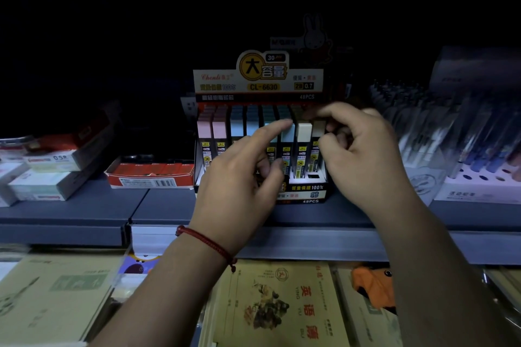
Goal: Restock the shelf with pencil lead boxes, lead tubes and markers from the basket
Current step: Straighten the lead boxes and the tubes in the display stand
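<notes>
**Hands at the lead-tube display**

A black-and-orange cardboard display box [262, 84] of pastel-capped pencil lead tubes [236, 127] stood on the grey metal shelf [84, 205]. The left hand [236, 177], with a red cord bracelet [205, 242] at its wrist, held its forefinger straight on a blue tube cap, the other fingers bent and empty. The right hand [363, 155] was curled in front of the cream-capped tubes [304, 131]; whether it pinched one could not be told. A red open carton [149, 175] lay just left of the display.

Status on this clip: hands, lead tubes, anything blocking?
Left hand index fingertip on a blue-capped lead tube in the display box. Right hand fingers curled at the box's right end, hold unclear. Red carton left, clear of both hands.
</notes>
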